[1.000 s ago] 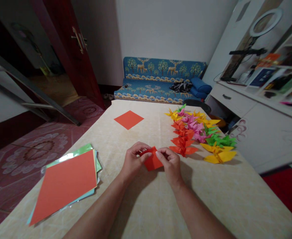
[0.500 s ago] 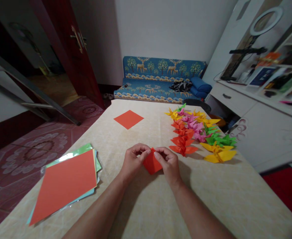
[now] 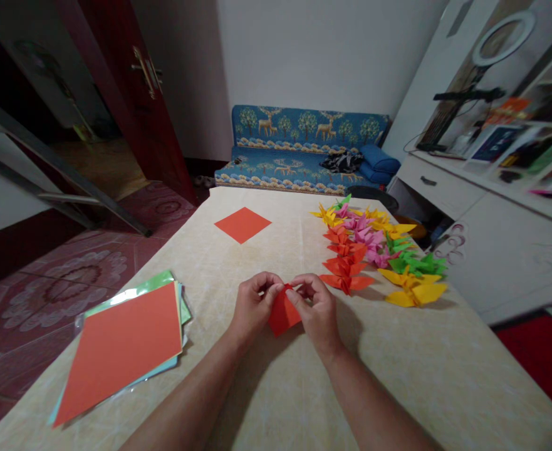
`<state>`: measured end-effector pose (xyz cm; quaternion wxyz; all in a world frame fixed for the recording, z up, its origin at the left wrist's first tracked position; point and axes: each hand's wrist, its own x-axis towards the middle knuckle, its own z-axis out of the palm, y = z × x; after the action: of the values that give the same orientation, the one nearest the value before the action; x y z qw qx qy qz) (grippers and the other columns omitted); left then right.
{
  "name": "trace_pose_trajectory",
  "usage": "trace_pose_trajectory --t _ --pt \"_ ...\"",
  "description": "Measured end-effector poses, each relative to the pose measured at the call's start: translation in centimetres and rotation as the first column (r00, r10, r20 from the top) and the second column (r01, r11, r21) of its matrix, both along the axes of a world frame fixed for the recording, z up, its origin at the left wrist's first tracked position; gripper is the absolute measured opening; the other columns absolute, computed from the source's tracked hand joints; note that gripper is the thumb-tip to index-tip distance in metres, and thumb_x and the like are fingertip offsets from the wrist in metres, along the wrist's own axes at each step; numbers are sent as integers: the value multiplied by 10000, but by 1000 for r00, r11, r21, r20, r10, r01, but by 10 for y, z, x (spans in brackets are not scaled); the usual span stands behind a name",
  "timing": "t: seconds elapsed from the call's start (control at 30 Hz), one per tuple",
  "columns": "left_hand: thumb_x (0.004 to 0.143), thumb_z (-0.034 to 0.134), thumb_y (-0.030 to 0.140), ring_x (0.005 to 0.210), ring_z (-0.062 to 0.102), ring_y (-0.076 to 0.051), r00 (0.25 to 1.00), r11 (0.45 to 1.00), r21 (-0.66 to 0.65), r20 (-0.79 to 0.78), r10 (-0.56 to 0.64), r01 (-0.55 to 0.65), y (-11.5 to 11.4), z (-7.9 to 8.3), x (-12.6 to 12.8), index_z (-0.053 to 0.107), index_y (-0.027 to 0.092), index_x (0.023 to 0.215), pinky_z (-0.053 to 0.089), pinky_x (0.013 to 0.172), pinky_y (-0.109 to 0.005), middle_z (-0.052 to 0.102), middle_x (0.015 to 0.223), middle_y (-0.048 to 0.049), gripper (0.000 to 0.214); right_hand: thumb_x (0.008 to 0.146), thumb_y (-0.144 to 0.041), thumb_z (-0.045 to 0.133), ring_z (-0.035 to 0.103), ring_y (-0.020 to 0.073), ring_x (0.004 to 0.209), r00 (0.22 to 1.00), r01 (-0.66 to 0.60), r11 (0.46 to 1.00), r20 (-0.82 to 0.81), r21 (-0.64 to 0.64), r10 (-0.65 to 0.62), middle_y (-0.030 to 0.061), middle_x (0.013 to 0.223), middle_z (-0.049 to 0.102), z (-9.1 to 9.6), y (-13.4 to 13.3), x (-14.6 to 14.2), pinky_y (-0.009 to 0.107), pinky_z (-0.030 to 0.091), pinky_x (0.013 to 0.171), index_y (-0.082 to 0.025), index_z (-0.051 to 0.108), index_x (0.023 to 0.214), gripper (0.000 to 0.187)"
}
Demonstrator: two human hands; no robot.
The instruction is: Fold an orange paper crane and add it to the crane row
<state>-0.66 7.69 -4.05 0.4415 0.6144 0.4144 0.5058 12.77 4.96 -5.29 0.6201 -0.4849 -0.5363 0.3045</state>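
Observation:
A small folded piece of red origami paper (image 3: 285,315) is pinched between both hands over the middle of the table. My left hand (image 3: 255,305) grips its upper left edge with thumb and fingers. On the upper right, my right hand (image 3: 317,308) pinches the same paper, its thumb lying across the front. The fingertips behind the paper are partly hidden. To the right stand several folded paper cranes: red ones (image 3: 346,274) nearest my right hand, then pink (image 3: 369,238), green (image 3: 419,264) and yellow (image 3: 411,288).
A flat red square sheet (image 3: 243,224) lies farther back on the table (image 3: 398,382). At the left is a stack of coloured paper (image 3: 123,351), red on top, with a clear wrapper. Beyond are a blue patterned sofa (image 3: 285,166), an open door (image 3: 130,94) and a white cabinet (image 3: 505,232).
The lower tip of the folded paper has swung slightly left and toward me. Its top point now sits lower between my fingers. Both hands keep their hold.

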Motion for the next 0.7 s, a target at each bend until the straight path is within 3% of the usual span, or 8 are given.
trace_pose_trajectory --t 0.2,0.47,0.7 --pt "789 601 296 605 508 -133 999 999 41 -3 35 -35 -2 2 1 618 170 693 404 581 -228 596 650 -14 160 779 -325 644 534 139 649 996 28 998 -78 -54 -32 8 759 610 4 1 3 240 421 597 -189 622 805 140" --pt "817 565 264 644 521 -144 995 993 121 -102 12 0 -1 0 0 609 170 715 403 624 -247 605 685 -21 146 762 -380 653 497 140 625 945 -239 955 -268 -177 187 -14 665 577 -6 6 12 234 370 561 -187 659 748 194" --pt "826 558 240 658 530 -144 987 987 160 -160 -9 35 0 -1 -1 611 169 730 395 630 -243 616 705 -23 131 763 -344 652 468 124 609 923 -275 945 -325 -177 207 -22 645 554 -8 7 14 226 343 554 -182 660 727 166"
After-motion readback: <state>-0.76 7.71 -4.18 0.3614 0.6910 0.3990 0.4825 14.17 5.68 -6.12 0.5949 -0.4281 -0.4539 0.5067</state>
